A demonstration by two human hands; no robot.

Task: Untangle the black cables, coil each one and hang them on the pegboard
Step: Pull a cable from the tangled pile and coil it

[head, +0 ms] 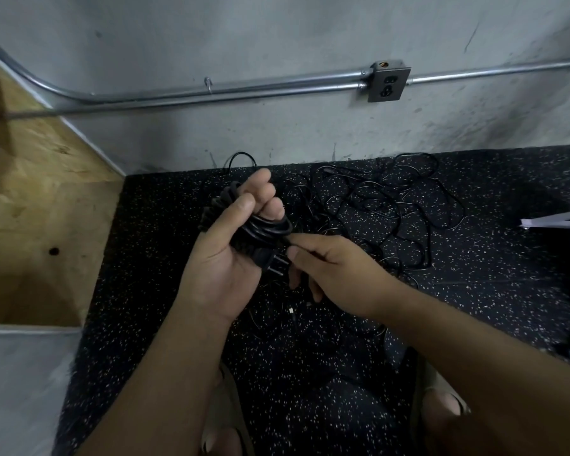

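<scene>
Left hand [224, 258] gripping thick black coiled power cable [264, 228] mid-scene above floor, fingers curling round loops. Right hand [329, 261] pinching tail beside black pronged plug [277, 267]. Cable looking rubbery, springy, fairly heavy; gripping across all loops seeming safest. Thin black tangled cables [392, 209] lying far right on speckled black rubber floor [152, 258]. Grey concrete wall [277, 133] closing far side, plywood panel [30, 192] closing left; open room near. Pegboard not showing.
</scene>
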